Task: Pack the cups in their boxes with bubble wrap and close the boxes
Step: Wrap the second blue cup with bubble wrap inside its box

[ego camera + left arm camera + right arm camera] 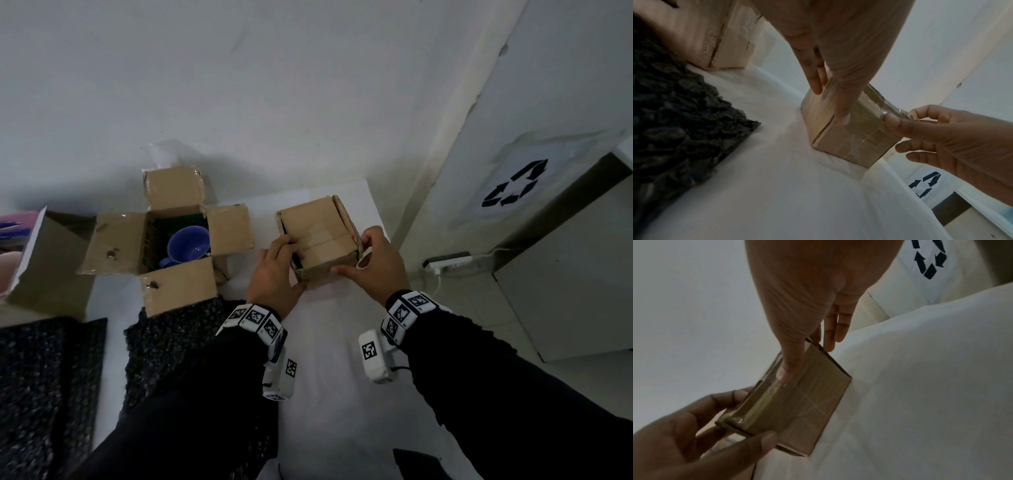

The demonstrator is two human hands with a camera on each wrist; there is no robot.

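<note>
Closed box (320, 236) hides whatever it holds.

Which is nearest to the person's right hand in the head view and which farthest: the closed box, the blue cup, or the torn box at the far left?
1. Closed box: held by the right hand, with the left hand on its other side.
2. Blue cup: to the left, inside the open box.
3. Torn box: farthest, at the left edge.
</note>
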